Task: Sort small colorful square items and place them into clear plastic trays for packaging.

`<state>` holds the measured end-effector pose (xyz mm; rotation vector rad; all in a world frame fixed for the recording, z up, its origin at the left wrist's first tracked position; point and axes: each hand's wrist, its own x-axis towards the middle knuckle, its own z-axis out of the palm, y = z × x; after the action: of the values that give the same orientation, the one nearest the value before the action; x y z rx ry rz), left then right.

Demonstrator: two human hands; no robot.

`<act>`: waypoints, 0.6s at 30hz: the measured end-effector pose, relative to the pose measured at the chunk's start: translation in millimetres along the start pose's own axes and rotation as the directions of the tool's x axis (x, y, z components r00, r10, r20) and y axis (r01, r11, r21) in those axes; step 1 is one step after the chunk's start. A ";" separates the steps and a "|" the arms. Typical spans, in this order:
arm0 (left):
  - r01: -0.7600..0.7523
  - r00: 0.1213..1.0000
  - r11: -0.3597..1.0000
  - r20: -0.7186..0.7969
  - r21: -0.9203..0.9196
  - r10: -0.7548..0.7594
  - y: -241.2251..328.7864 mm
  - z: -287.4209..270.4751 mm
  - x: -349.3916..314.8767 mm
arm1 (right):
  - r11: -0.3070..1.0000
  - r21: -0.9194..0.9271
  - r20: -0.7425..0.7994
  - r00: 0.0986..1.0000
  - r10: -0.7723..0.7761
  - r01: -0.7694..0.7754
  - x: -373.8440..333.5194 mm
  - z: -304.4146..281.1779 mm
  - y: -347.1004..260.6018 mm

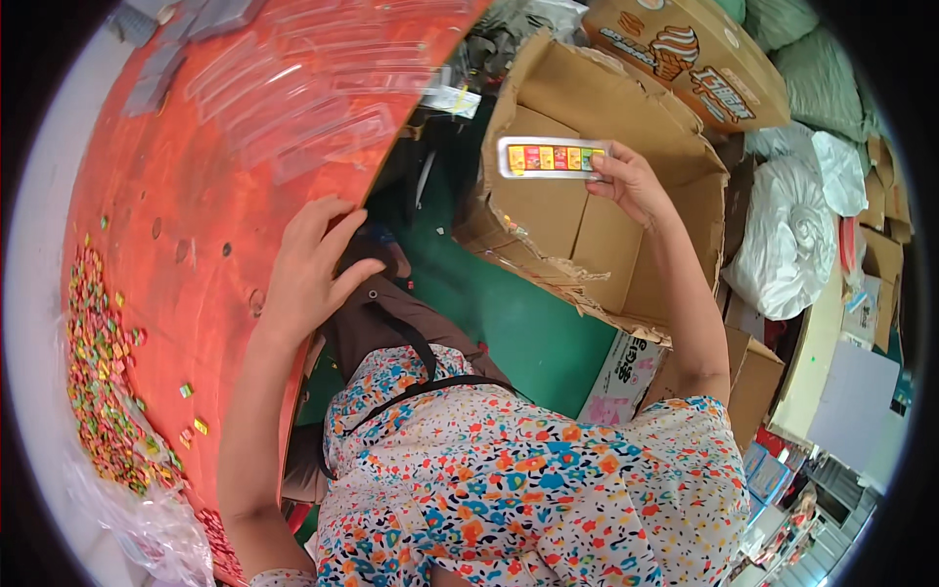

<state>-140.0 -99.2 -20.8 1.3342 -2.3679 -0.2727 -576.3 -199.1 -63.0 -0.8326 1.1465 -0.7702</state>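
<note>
Entry: I judge the step in hand to be the delivery of a filled pack. My right hand (631, 179) pinches one short end of a narrow clear plastic blister tray (551, 157) loaded with a row of small coloured square pieces, thumb and fingers closed on it, and holds it level in the air over the big open brown cardboard box (587, 230). The tray is above the box's inner floor, near its far wall, touching nothing but the fingers.

My left hand (313, 269) lies flat and open, fingers spread, palm down on the near edge of the round red-orange tabletop (196, 196); it grips nothing (it looks like a brace while I lean right).

Next move, as I judge it: lower or let go the tray so that it lands flat inside the box, without tipping the pieces out.

Also noted: a heap of loose small coloured pieces (98, 382) along the left edge of the tabletop, partly on a clear plastic bag, and a spread of empty clear blister trays (293, 98) toward its far edge. Green floor (518, 323) shows between tabletop and box.
</note>
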 end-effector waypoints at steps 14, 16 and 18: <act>0.076 0.988 0.996 0.129 0.046 -0.082 0.2 4.9 0.7 | 0.921 0.180 -0.219 0.899 0.379 -0.345 106.6 -58.4 221.2; 0.081 0.984 0.995 0.155 0.062 -0.090 -1.2 4.5 1.3 | 0.925 0.084 -0.219 0.898 0.380 -0.371 111.5 -43.8 230.2; 0.087 0.982 0.994 0.163 0.065 -0.096 -0.1 5.1 4.1 | 0.908 -0.132 -0.213 0.906 0.367 -0.399 117.2 -47.7 230.2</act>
<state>-144.1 -102.9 -24.4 1.5032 -2.4702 -0.3574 -573.0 -196.1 -325.7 -0.6542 1.5053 -0.4272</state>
